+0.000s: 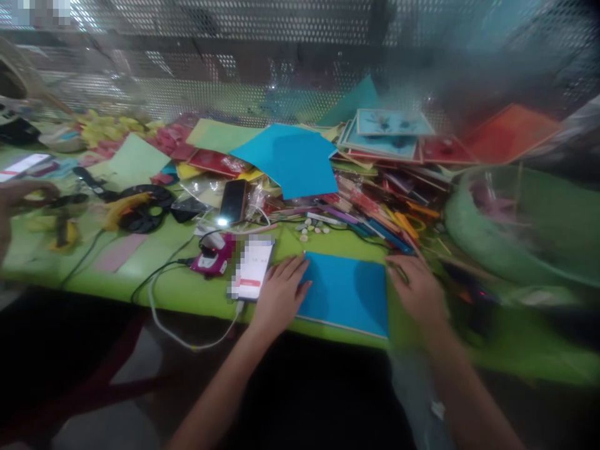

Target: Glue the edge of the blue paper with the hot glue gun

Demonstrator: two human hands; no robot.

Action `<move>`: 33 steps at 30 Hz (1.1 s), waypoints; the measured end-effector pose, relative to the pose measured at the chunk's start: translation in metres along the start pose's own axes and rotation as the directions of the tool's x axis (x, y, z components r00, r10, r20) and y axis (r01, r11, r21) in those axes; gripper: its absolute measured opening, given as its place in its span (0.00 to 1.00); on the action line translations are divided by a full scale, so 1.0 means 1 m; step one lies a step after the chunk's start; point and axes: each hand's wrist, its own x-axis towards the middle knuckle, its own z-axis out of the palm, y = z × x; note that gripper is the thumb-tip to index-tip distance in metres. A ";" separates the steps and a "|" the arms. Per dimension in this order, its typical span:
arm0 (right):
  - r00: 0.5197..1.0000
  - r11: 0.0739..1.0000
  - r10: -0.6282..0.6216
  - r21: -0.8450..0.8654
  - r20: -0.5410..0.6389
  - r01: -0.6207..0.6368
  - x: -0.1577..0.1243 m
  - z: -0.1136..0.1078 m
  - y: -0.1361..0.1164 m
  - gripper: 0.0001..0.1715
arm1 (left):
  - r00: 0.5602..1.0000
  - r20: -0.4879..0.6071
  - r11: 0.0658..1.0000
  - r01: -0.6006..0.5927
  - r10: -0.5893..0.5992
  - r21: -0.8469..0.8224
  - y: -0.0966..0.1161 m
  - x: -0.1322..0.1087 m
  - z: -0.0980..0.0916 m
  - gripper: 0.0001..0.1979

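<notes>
A flat blue rectangular card or board (347, 294) lies on the green tabletop in front of me. My left hand (284, 290) rests at its left edge, fingers stretched out and touching the corner area. On the other side, my right hand (417, 287) is by the upper right corner, fingers loosely bent and apart, holding nothing that I can see. Just left of my left hand lies a phone (255, 265) with a lit screen and a white cable plugged in. Pens and markers (384, 231) are heaped beyond my right hand.
Blue paper sheets (300, 156) top a pile of coloured papers. Decorated cards (391, 125) are stacked behind. A large green basin (529, 219) stands at right. A purple device (213, 256), a dark phone (233, 200) and cables are left. Another person's hand (30, 192) is at far left.
</notes>
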 end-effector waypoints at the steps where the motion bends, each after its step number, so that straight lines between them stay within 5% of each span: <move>1: 1.000 1.000 0.004 -0.004 0.003 -0.004 0.000 0.001 0.000 0.15 | 1.000 -0.004 1.000 -0.007 0.007 0.004 -0.002 0.000 0.003 0.23; 9: 1.000 0.999 0.010 -0.048 0.006 -0.009 0.016 -0.003 -0.001 0.16 | 1.000 -0.026 1.000 -0.015 0.016 0.025 -0.004 -0.002 0.010 0.24; 15: 0.991 0.924 0.063 -0.381 0.117 -0.014 0.099 -0.006 0.004 0.18 | 0.999 -0.038 1.000 -0.028 0.028 -0.005 -0.005 -0.002 0.010 0.24; 21: 0.943 0.813 0.211 -0.581 0.257 -0.023 0.166 0.018 0.009 0.17 | 0.998 -0.055 0.999 -0.037 0.036 -0.024 -0.005 -0.004 0.010 0.24; 33: 0.933 0.777 0.250 -0.628 0.257 -0.035 0.178 0.020 0.003 0.19 | 0.997 -0.068 0.998 -0.042 0.039 -0.052 -0.004 -0.004 0.010 0.23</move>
